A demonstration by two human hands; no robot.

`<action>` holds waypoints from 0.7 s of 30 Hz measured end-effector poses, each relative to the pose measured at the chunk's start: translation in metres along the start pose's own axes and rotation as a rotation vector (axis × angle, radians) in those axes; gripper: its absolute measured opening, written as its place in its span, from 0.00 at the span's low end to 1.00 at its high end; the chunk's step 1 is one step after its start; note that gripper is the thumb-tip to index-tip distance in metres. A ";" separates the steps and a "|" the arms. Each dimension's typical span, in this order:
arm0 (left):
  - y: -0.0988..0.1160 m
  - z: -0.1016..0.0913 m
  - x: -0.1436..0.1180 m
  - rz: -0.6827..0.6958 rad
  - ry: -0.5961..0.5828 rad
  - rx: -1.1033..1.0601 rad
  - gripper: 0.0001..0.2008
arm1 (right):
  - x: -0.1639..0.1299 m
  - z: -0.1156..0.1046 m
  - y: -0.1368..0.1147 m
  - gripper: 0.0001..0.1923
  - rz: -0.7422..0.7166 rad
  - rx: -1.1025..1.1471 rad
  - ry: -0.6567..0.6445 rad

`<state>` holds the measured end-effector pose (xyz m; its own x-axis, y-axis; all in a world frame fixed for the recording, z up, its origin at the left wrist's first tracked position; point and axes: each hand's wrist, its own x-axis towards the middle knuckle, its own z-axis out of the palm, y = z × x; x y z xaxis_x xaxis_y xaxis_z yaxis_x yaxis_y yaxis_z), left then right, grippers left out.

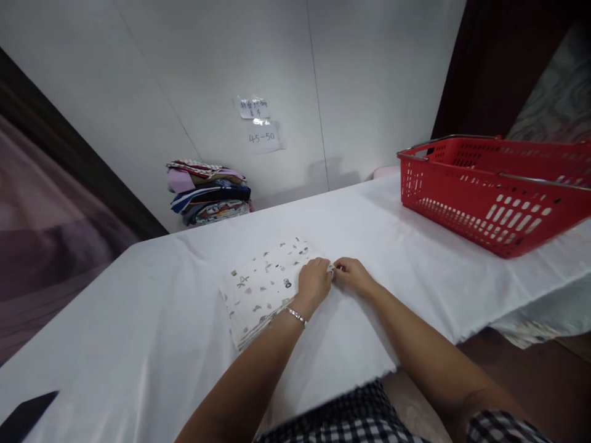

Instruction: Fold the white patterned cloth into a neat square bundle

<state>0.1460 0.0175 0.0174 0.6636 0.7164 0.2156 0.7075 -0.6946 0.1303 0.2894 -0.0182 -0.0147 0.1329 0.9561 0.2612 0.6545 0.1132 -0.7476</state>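
1. White-clothed table [138, 344] under a plain white panelled wall; it fills the middle of the view from 8 o'clock across to 3 o'clock.
2. Dark flat object [25, 413], at 8 o'clock on the table's near left corner; only part is visible and its kind cannot be told.
3. Stack of folded garments [209, 192], mixed colours, at 11 o'clock on the far table edge against the wall, well apart from the hands.
4. Two paper labels [259, 126], taped to the wall at 12 o'clock; the lower one reads "45-50", the upper is too small to read.
5. Folded printed cloth [261, 289], white with small dark motifs, lying flat at the centre of the table, several layers showing at its near edge.
6. Left hand [314, 282], just right of centre, resting on the cloth's right end, fingers curled down onto the fabric; a silver bracelet [295, 316] sits on the wrist.
7. Right hand [353, 274], just beside the left and almost touching it, fingertips pinched together on the cloth's right corner.
8. Red plastic basket [489, 212], with metal handles, at 2 o'clock on the table's right side, well apart from the hands; its contents are not visible.
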 end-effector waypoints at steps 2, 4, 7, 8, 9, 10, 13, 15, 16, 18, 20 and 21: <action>0.001 0.000 0.002 0.001 -0.006 0.027 0.07 | 0.000 0.000 0.000 0.08 0.005 0.002 -0.005; 0.001 0.000 0.003 -0.001 -0.002 0.051 0.07 | 0.001 0.001 0.001 0.08 0.006 0.006 -0.001; 0.001 0.001 0.004 0.010 0.017 0.088 0.07 | 0.001 0.002 0.001 0.08 0.004 0.006 0.017; 0.001 0.001 0.004 0.016 0.020 0.099 0.07 | 0.001 0.002 0.000 0.08 0.005 0.007 0.021; 0.001 0.002 0.004 0.021 0.018 0.108 0.07 | 0.001 0.002 0.000 0.08 0.008 0.010 0.021; 0.001 0.002 0.004 0.025 0.016 0.118 0.07 | 0.001 0.001 0.000 0.08 0.012 0.015 0.019; -0.001 0.004 0.005 0.034 0.010 0.145 0.08 | 0.000 0.000 -0.001 0.08 0.014 0.050 -0.001; -0.002 0.004 0.005 0.041 0.000 0.161 0.08 | -0.001 0.000 -0.001 0.07 0.014 0.067 -0.013; -0.003 0.004 0.005 0.047 -0.005 0.168 0.08 | -0.001 -0.001 -0.001 0.07 0.017 0.069 -0.016; -0.004 0.003 0.006 0.057 -0.016 0.179 0.08 | -0.002 -0.002 -0.002 0.07 0.025 0.066 -0.023; -0.004 0.002 0.007 0.060 -0.027 0.186 0.08 | -0.002 -0.003 -0.003 0.07 0.031 0.065 -0.030; -0.004 0.002 0.007 0.059 -0.033 0.187 0.08 | -0.002 -0.002 -0.003 0.07 0.030 0.066 -0.035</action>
<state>0.1479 0.0256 0.0167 0.7106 0.6787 0.1852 0.6980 -0.7132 -0.0644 0.2892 -0.0212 -0.0117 0.1252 0.9681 0.2170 0.5998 0.1004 -0.7938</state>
